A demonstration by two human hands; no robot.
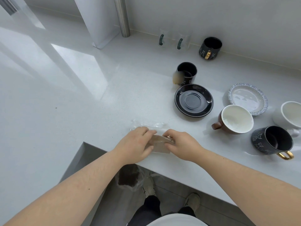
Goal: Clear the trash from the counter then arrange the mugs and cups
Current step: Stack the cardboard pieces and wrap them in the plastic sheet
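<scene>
Left hand [136,143] and right hand [182,145] pinching clear wrapper [158,143], its edges blurred, white mug [291,117] cut off

Glossy white counter [81,95], brushed-metal tube [122,17], glazed black saucer [193,100] — and crinkly clear plastic wrapper [160,143].

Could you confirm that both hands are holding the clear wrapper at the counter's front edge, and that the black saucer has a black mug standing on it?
Not quite: the head view shows the black saucer empty; a black mug stands behind it. Both hands, left and right, do hold the wrapper.
</scene>
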